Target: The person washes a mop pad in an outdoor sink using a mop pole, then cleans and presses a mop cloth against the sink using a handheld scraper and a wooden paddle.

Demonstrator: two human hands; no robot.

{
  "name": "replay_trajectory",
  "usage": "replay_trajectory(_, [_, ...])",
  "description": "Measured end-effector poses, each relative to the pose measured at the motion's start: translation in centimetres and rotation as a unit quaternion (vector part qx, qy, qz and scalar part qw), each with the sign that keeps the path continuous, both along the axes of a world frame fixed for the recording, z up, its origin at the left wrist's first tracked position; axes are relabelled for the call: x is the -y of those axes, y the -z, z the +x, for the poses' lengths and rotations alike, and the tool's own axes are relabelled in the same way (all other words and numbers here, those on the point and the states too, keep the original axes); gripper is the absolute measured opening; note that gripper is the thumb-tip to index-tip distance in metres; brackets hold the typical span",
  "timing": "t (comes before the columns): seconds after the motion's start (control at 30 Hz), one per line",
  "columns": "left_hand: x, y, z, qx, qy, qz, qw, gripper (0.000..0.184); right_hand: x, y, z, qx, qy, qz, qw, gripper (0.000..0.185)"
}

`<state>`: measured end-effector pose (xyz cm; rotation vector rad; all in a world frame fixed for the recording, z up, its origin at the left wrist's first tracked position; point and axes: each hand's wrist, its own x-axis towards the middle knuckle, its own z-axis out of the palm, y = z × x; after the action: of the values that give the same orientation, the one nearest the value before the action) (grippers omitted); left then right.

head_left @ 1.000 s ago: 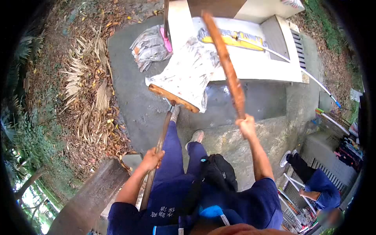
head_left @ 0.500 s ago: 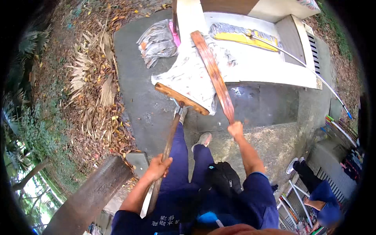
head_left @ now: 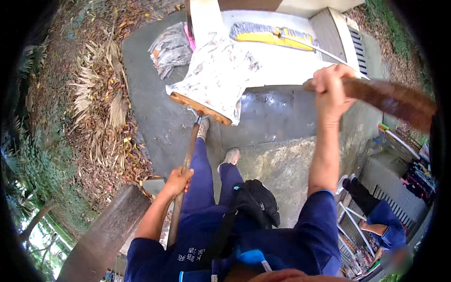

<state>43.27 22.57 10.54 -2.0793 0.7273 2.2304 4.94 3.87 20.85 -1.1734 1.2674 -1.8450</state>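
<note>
My left hand [head_left: 179, 181] is wrapped round the wooden handle [head_left: 192, 144] of a mop. The mop's wooden crossbar [head_left: 202, 107] hangs over the wet floor, and its white cloth strands [head_left: 216, 66] are spread up onto the white ledge. My right hand [head_left: 332, 88] grips one end of a flat reddish-brown wooden paddle [head_left: 392, 99]. The paddle is raised and points off to the right, away from the mop.
A second grey mop head [head_left: 170, 50] lies at the ledge's left end. On the ledge rests a yellow flat mop [head_left: 273, 35] with a pole. Dry leaves [head_left: 105, 117] cover the ground at left. Another person [head_left: 383, 221] is at lower right, near several poles.
My right hand has swung the paddle up and to the right, off the mop cloth. My left hand keeps its hold on the mop handle.
</note>
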Motion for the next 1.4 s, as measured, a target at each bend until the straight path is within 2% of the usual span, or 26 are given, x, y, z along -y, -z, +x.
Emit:
replay_trajectory(0.07, [0.5, 0.2, -0.8, 0.029, -0.001, -0.004, 1.000, 0.024, -5.7, 14.0, 0.3, -0.142, 0.085, 0.118, 0.979, 0.020])
replay_trajectory(0.13, [0.5, 1.2, -0.6, 0.039, 0.005, -0.013, 0.999, 0.024, -17.2, 28.9, 0.4, -0.265, 0.062, 0.332, 0.903, 0.031])
replay_trajectory(0.17, [0.2, 1.2, -0.5, 0.041, 0.008, -0.015, 0.999, 0.024, -23.5, 33.3, 0.1, -0.277, -0.017, 0.598, 0.752, 0.026])
replay_trajectory(0.2, [0.0, 1.6, -0.2, 0.031, 0.005, -0.007, 0.999, 0.023, -25.1, 32.5, 0.7, -0.278, -0.035, 0.674, 0.684, 0.019])
replay_trajectory(0.23, [0.6, 1.0, 0.1, 0.040, 0.009, -0.013, 0.999, 0.023, -25.1, 31.9, 1.6, -0.269, -0.036, 0.671, 0.690, 0.019])
replay_trajectory(0.3, [1.1, -0.2, -1.3, 0.059, 0.040, -0.017, 0.997, 0.025, -24.6, 29.2, 0.3, -0.250, -0.045, 0.611, 0.749, 0.015])
replay_trajectory(0.37, [0.6, 0.7, -0.8, 0.025, 0.038, -0.030, 0.999, 0.025, -20.7, 20.9, -1.4, -0.169, -0.025, 0.589, 0.789, 0.014])
replay_trajectory(0.43, [0.7, 1.1, -0.8, 0.020, 0.023, -0.025, 0.999, 0.026, -16.9, 15.9, -5.1, -0.276, -0.004, 0.477, 0.834, 0.017])
replay_trajectory(0.47, [0.4, 1.5, -0.6, 0.019, 0.017, -0.041, 0.999, 0.026, -13.0, 7.7, -4.0, -0.174, 0.021, 0.456, 0.873, 0.018])
replay_trajectory(0.5, [0.2, 1.0, -0.8, 0.019, 0.014, -0.040, 0.999, 0.026, -9.9, 2.4, -4.0, -0.152, 0.048, 0.445, 0.881, 0.017])
replay_trajectory(0.6, [0.5, 1.0, -1.1, 0.023, 0.024, -0.048, 0.998, 0.026, -2.2, -5.5, -3.2, -0.096, 0.049, 0.111, 0.988, 0.010])
replay_trajectory(0.67, [0.0, 1.4, -1.0, 0.022, 0.015, -0.046, 0.999, 0.026, 3.0, -7.5, -1.0, 0.004, -0.044, -0.093, 0.995, 0.020])
replay_trajectory(0.7, [-0.3, 1.7, -1.0, 0.026, 0.014, -0.040, 0.999, 0.026, 4.5, -6.9, 0.8, -0.020, 0.036, -0.096, 0.995, 0.020])
replay_trajectory(0.73, [-0.4, 1.9, -1.0, 0.025, 0.011, -0.032, 0.999, 0.025, 4.3, -3.0, 1.4, -0.052, 0.030, -0.050, 0.997, 0.018])
replay_trajectory(0.77, [-0.3, 2.0, -1.1, 0.023, 0.008, -0.027, 0.999, 0.025, 2.6, 4.7, 1.8, -0.119, 0.062, 0.003, 0.991, 0.009])
replay_trajectory(0.83, [0.3, 1.7, -1.5, 0.026, -0.001, -0.022, 0.999, 0.025, -7.2, 25.4, 2.6, -0.257, 0.058, 0.247, 0.932, 0.012])
replay_trajectory(0.87, [0.5, 1.9, -1.5, 0.024, -0.014, -0.014, 1.000, 0.025, -13.2, 33.5, 2.6, -0.347, -0.022, 0.427, 0.835, 0.021])
replay_trajectory(0.9, [0.4, 1.5, -1.3, 0.025, -0.027, -0.001, 0.999, 0.025, -18.2, 37.7, 2.6, -0.379, -0.070, 0.559, 0.734, 0.031])
replay_trajectory(0.97, [0.7, 0.5, -0.6, 0.022, -0.020, -0.007, 1.000, 0.025, -19.4, 32.5, 2.9, -0.233, -0.053, 0.643, 0.728, 0.019])
replay_trajectory(1.03, [0.5, 0.9, -1.2, 0.036, 0.014, -0.018, 0.999, 0.026, -17.7, 27.4, 1.8, -0.227, -0.074, 0.567, 0.788, 0.011])
replay_trajectory(1.1, [0.0, 1.4, -0.7, 0.016, 0.028, -0.022, 0.999, 0.027, -14.8, 21.0, 0.0, -0.145, -0.071, 0.585, 0.795, 0.005])
replay_trajectory(1.17, [0.7, 1.5, -1.3, 0.016, -0.021, -0.027, 0.999, 0.027, -10.7, 13.4, -1.7, -0.141, -0.066, 0.522, 0.838, 0.013])
replay_trajectory(1.2, [0.9, 1.2, -1.3, 0.010, -0.023, -0.024, 0.999, 0.026, -7.6, 7.1, -0.5, -0.191, -0.034, 0.428, 0.883, 0.012])
replay_trajectory(1.27, [0.4, 1.0, -1.1, 0.007, -0.008, -0.032, 0.999, 0.026, -3.1, 0.6, -0.2, -0.171, -0.002, 0.337, 0.926, 0.015])
replay_trajectory(1.3, [0.6, 1.3, -1.1, 0.007, 0.008, -0.047, 0.999, 0.025, -0.7, -1.6, 0.5, -0.088, 0.015, 0.277, 0.957, 0.012])
replay_trajectory(1.4, [0.2, 1.4, -1.2, 0.013, -0.004, -0.042, 0.999, 0.025, 6.2, -4.6, 5.4, -0.025, -0.018, -0.026, 0.999, 0.013])
